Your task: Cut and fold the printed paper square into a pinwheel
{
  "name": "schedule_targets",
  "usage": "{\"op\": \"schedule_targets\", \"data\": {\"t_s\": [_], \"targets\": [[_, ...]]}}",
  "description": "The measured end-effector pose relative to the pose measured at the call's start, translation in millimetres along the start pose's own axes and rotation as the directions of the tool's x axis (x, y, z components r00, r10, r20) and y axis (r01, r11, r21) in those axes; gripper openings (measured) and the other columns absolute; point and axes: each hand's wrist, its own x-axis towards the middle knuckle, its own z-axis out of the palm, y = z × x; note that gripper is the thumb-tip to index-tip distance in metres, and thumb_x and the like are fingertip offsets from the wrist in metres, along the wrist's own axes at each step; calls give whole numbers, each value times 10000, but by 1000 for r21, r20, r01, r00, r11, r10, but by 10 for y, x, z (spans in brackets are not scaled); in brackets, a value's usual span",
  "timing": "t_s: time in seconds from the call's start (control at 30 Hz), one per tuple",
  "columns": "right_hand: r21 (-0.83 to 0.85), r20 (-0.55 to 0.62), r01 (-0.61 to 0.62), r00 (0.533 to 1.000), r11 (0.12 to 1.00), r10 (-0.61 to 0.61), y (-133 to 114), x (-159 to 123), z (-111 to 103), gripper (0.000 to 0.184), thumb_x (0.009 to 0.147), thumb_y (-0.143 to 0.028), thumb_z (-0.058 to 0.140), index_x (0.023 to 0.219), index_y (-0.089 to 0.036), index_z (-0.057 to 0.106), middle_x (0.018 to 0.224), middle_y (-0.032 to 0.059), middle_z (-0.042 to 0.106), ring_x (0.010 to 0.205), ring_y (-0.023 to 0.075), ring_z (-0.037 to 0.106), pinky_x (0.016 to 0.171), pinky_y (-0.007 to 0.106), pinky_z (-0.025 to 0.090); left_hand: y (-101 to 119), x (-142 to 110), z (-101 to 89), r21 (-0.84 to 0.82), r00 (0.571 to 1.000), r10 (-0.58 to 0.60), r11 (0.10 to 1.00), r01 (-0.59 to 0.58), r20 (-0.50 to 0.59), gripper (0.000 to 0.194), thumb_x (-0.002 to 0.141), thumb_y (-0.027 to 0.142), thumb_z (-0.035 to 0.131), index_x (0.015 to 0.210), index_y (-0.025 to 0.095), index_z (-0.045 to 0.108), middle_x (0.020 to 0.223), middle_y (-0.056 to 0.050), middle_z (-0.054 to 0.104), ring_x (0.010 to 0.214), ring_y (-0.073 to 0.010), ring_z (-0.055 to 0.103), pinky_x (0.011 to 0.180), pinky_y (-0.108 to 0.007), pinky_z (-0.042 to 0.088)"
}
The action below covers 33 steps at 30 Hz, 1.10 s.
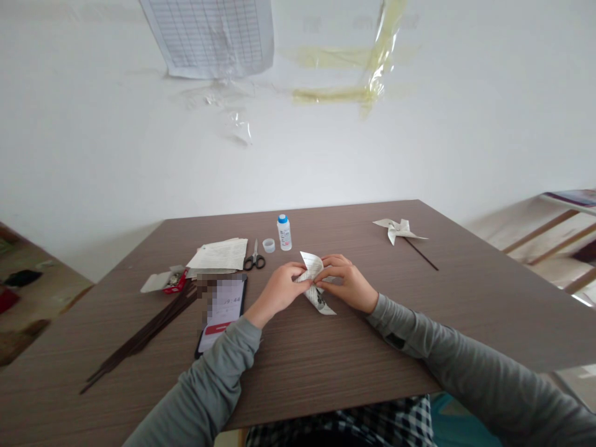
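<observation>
Between my two hands, above the middle of the table, is a paper pinwheel [313,266] of printed paper with its corners curled inward. My left hand [282,287] pinches it from the left, thumb and fingers near its centre. From the right, my right hand [347,280] holds it with bent fingers meeting at the same centre. The fingers cover part of the folds, and I cannot make out what fastens them. Further right lies another paper pinwheel [397,230] attached to a thin dark stick [421,254].
Left of my hands are scissors [254,257], a small clear cup [269,246], a blue-capped white bottle [284,233] and a stack of printed paper [218,255]. A small red box [175,280], dark sticks [139,332] and a phone [223,313] lie further left on the brown table [344,366].
</observation>
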Motion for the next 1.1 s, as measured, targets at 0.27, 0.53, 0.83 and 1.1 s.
{"op": "schedule_targets", "data": {"t_s": [0.27,0.53,0.83,1.1], "targets": [[14,-51,-9,999,1000,10,-24,-5,10,30,959,-274,933,954,-301,923,1217,106,896,1260,367,804,1188,567,576,69,-11,-5,-29,1000,-8,1000,8,8,68,864,246,854,907,245,905,1304,-101,920,1286,-355,840,1205,-450,627],[27,-106,-90,990,996,93,-51,-33,32,268,892,-260,945,1086,-281,763,1136,51,857,1140,320,812,1129,504,599,21,9,0,-19,1000,-10,1000,11,27,77,855,265,874,915,236,911,1372,-109,902,1320,-353,815,1236,-460,600],[39,-25,-189,982,981,190,-50,-27,21,670,871,-232,950,1501,-284,730,1135,44,871,1128,317,841,1158,528,599,7,-7,16,37,999,-4,999,2,36,92,883,224,876,950,211,939,1368,-140,898,1350,-361,811,1238,-444,593],[-50,60,-179,981,983,182,31,-1,62,348,910,-281,968,1245,-264,875,1163,58,907,1153,322,847,1382,643,417,4,-13,48,119,1000,-10,993,9,7,117,875,179,912,966,231,962,1352,-128,902,1311,-350,835,1228,-449,610]]}}
